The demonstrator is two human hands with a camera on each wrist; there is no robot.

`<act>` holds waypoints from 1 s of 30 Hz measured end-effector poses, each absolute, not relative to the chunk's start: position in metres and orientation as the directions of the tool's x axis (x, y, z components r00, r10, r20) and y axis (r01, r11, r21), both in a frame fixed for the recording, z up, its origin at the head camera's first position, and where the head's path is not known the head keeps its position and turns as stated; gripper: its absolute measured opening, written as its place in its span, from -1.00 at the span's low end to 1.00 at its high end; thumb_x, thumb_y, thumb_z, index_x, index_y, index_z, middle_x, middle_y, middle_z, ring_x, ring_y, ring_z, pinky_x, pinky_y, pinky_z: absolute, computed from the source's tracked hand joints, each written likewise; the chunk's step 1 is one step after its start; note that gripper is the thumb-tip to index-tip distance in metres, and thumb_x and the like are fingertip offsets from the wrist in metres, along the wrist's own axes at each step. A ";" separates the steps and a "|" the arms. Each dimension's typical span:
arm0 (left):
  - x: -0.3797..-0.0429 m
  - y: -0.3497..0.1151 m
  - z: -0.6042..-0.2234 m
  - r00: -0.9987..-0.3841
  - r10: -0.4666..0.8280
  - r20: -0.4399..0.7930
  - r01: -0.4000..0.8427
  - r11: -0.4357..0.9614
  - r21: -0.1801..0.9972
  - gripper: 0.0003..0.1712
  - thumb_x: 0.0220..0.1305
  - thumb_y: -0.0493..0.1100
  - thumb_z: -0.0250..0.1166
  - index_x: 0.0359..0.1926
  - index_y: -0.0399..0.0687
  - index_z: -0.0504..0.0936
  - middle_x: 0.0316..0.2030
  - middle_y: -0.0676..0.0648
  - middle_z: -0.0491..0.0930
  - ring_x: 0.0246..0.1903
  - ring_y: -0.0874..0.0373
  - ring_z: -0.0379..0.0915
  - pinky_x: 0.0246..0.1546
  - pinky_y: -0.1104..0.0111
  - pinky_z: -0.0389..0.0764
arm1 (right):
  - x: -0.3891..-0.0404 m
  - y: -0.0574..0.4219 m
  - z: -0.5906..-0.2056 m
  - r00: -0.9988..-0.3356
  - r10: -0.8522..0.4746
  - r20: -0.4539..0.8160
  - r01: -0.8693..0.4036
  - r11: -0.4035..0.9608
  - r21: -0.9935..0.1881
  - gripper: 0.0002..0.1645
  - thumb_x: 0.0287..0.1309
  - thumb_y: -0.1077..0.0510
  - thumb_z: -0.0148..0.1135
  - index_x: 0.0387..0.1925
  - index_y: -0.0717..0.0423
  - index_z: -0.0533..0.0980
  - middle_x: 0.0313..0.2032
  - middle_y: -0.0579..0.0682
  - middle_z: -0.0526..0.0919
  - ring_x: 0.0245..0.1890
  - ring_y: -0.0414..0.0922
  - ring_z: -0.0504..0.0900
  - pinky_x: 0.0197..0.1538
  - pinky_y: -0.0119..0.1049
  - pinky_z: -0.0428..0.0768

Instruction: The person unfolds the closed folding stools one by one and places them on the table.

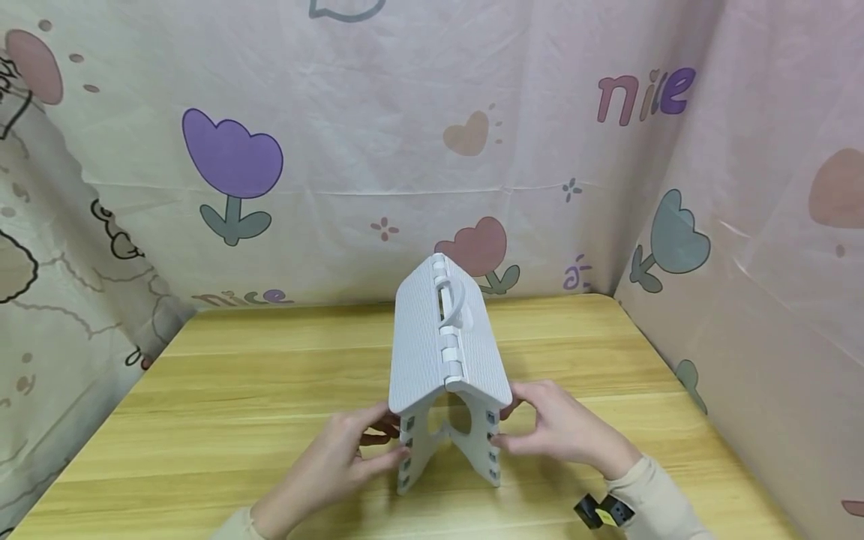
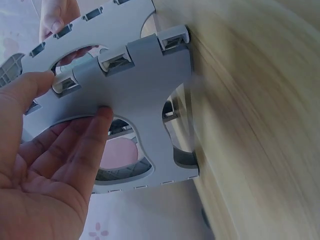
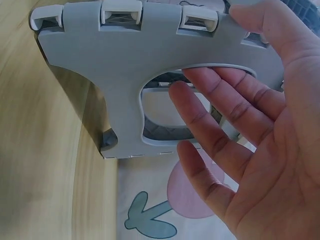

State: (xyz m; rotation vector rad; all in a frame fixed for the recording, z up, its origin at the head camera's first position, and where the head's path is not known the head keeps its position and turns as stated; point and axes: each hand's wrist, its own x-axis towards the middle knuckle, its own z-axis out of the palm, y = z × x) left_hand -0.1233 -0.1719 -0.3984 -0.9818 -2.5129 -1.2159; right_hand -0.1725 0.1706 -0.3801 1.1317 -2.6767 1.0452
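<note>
A light grey folding step stool [image 1: 421,337] stands half folded on the wooden table, its two top halves sloping like a roof. A curved carry handle [image 1: 457,301] sticks up at the ridge. Hinged side panels with large cut-out holes hang below. My left hand [image 1: 347,450] holds the left panel, thumb at the hinged front edge and fingertips by the hole, as the left wrist view shows. On the other side my right hand [image 1: 556,427] grips the right panel. Its thumb [image 3: 250,17] rests on the hinged edge, and two fingers [image 3: 220,87] reach into the hole.
The stool stands on a wood-grain table [image 1: 270,375]. A printed cloth [image 1: 358,135] with flowers and lettering hangs behind the table and along both sides. A small black device with a yellow label [image 1: 604,512] sits by my right sleeve.
</note>
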 end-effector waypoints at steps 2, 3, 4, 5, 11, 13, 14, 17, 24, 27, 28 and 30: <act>-0.124 -0.173 -0.399 -0.765 0.483 0.427 0.635 0.453 0.626 -0.66 0.42 -0.09 0.47 0.13 -0.06 0.69 -0.07 -0.07 0.85 -0.10 0.12 0.82 -0.13 0.38 0.83 | -0.172 0.171 -0.379 -0.734 -0.614 0.292 -0.650 0.510 -0.563 -0.54 0.06 -0.06 0.64 0.01 -0.14 0.70 -0.24 -0.39 0.77 -0.16 -0.32 0.73 -0.02 -0.29 0.73; -0.124 -0.173 -0.399 -0.765 0.481 0.428 0.635 0.456 0.623 -0.66 0.42 -0.09 0.48 0.13 -0.05 0.70 -0.07 -0.06 0.85 -0.10 0.12 0.82 -0.14 0.37 0.84 | -0.171 0.172 -0.379 -0.735 -0.615 0.287 -0.649 0.514 -0.560 -0.53 0.07 -0.07 0.63 0.02 -0.14 0.70 -0.23 -0.38 0.77 -0.15 -0.32 0.73 -0.01 -0.29 0.73; -0.124 -0.173 -0.399 -0.764 0.480 0.430 0.637 0.462 0.617 -0.65 0.42 -0.08 0.48 0.14 -0.04 0.69 -0.07 -0.05 0.85 -0.10 0.12 0.82 -0.14 0.34 0.84 | -0.171 0.172 -0.379 -0.736 -0.617 0.280 -0.647 0.518 -0.559 -0.52 0.08 -0.08 0.63 0.04 -0.14 0.69 -0.21 -0.38 0.78 -0.13 -0.32 0.73 0.01 -0.27 0.74; -0.124 -0.174 -0.399 -0.763 0.481 0.432 0.640 0.469 0.609 -0.64 0.41 -0.08 0.48 0.15 -0.04 0.69 -0.06 -0.04 0.85 -0.10 0.12 0.81 -0.14 0.32 0.85 | -0.171 0.172 -0.378 -0.735 -0.621 0.270 -0.646 0.522 -0.557 -0.50 0.10 -0.09 0.62 0.07 -0.14 0.69 -0.18 -0.36 0.79 -0.11 -0.31 0.73 0.04 -0.24 0.75; -0.128 -0.183 -0.388 -0.750 0.463 0.472 0.661 0.519 0.542 -0.53 0.33 -0.15 0.52 0.22 -0.06 0.67 0.04 -0.01 0.81 0.00 0.08 0.77 -0.01 0.15 0.84 | -0.173 0.181 -0.364 -0.737 -0.644 0.204 -0.623 0.533 -0.572 -0.55 0.31 -0.19 0.48 0.17 -0.23 0.64 -0.01 -0.35 0.79 0.06 -0.28 0.72 0.21 -0.09 0.73; -0.131 -0.188 -0.379 -0.750 0.432 0.502 0.660 0.546 0.517 -0.51 0.34 -0.16 0.51 0.25 -0.10 0.65 0.11 -0.06 0.79 0.06 0.03 0.76 0.05 0.10 0.83 | -0.174 0.186 -0.355 -0.747 -0.627 0.220 -0.618 0.534 -0.578 -0.64 0.41 -0.15 0.40 0.15 -0.23 0.64 0.02 -0.34 0.78 0.08 -0.26 0.72 0.23 -0.08 0.72; -0.133 -0.190 -0.374 -0.752 0.413 0.513 0.654 0.561 0.508 -0.50 0.35 -0.16 0.50 0.27 -0.12 0.64 0.15 -0.09 0.77 0.10 -0.01 0.75 0.08 0.09 0.82 | -0.175 0.188 -0.351 -0.758 -0.609 0.233 -0.611 0.540 -0.578 -0.67 0.45 -0.13 0.36 0.15 -0.22 0.64 0.03 -0.34 0.77 0.10 -0.25 0.72 0.23 -0.07 0.72; -0.141 -0.194 -0.358 -0.748 0.376 0.547 0.648 0.591 0.480 -0.43 0.40 -0.12 0.47 0.36 -0.14 0.59 0.28 -0.18 0.70 0.20 -0.12 0.70 0.16 0.01 0.77 | -0.178 0.192 -0.337 -0.767 -0.563 0.307 -0.623 0.539 -0.567 -0.63 0.55 -0.01 0.25 0.27 -0.07 0.61 0.17 -0.17 0.77 0.19 -0.09 0.72 0.26 0.06 0.70; -0.159 -0.182 -0.330 -0.782 0.384 0.490 0.609 0.636 0.474 -0.07 0.45 0.18 0.39 0.68 0.05 0.24 0.65 -0.05 0.25 0.60 -0.15 0.26 0.51 -0.27 0.38 | -0.188 0.171 -0.311 -0.743 -0.558 0.369 -0.659 0.512 -0.551 -0.20 0.61 -0.15 0.13 0.70 -0.10 0.16 0.65 -0.02 0.30 0.53 0.20 0.45 0.47 0.37 0.46; -0.167 -0.172 -0.325 -0.796 0.411 0.444 0.600 0.632 0.491 0.05 0.44 0.33 0.33 0.73 0.07 0.11 0.71 -0.03 0.07 0.68 -0.11 0.07 0.59 -0.27 0.23 | -0.192 0.154 -0.303 -0.724 -0.590 0.359 -0.677 0.505 -0.536 0.00 0.56 -0.42 0.03 0.76 -0.18 -0.06 0.73 -0.07 0.04 0.65 0.19 0.25 0.57 0.39 0.30; -0.170 -0.169 -0.324 -0.796 0.420 0.435 0.602 0.623 0.500 0.08 0.43 0.35 0.32 0.73 0.05 0.08 0.72 -0.04 0.03 0.69 -0.09 0.03 0.61 -0.25 0.20 | -0.193 0.149 -0.302 -0.719 -0.597 0.356 -0.681 0.504 -0.531 0.06 0.53 -0.49 0.00 0.77 -0.19 -0.11 0.74 -0.08 -0.02 0.68 0.18 0.19 0.60 0.39 0.25; -0.174 -0.164 -0.323 -0.792 0.437 0.426 0.609 0.609 0.509 0.12 0.43 0.39 0.31 0.74 0.05 0.03 0.73 -0.06 -0.02 0.70 -0.07 -0.03 0.63 -0.20 0.17 | -0.196 0.141 -0.299 -0.708 -0.611 0.354 -0.691 0.496 -0.526 0.16 0.46 -0.60 -0.05 0.77 -0.19 -0.20 0.75 -0.09 -0.11 0.72 0.11 0.06 0.66 0.32 0.17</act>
